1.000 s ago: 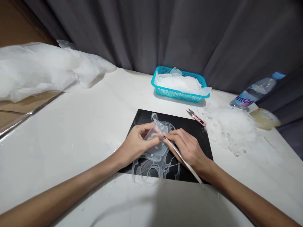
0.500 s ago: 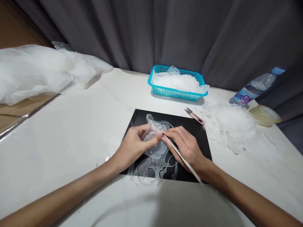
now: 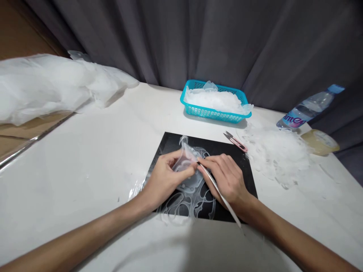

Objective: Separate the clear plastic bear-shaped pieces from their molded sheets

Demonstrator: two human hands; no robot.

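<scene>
My left hand [image 3: 167, 177] pinches a translucent, milky sheet-like piece [image 3: 185, 186] with holes and raised shapes, one part of it folded up between thumb and fingers. Closed round a thin white pen-like tool [image 3: 219, 192] is my right hand [image 3: 227, 179]; the tool's tip meets the piece close to my left thumb, and its tail points down to the right. What kind of tip it has is hidden by my fingers. Curly clear strips spread below the piece over a black mat [image 3: 234, 149]. Pink thread snips [image 3: 236, 142] lie at the mat's upper right edge.
A turquoise basket [image 3: 217, 113] full of whitish translucent pieces stands at the back. To the right are a heap of clear scraps [image 3: 279, 151], a water bottle [image 3: 309, 107] and a yellowish container [image 3: 321, 142]. A large white plastic bag [image 3: 56, 83] lies at the left, over cardboard.
The view has shifted slightly, so everything sits a little further right and lower. The folded part of the piece looks raised more upright; both hands keep their holds.
</scene>
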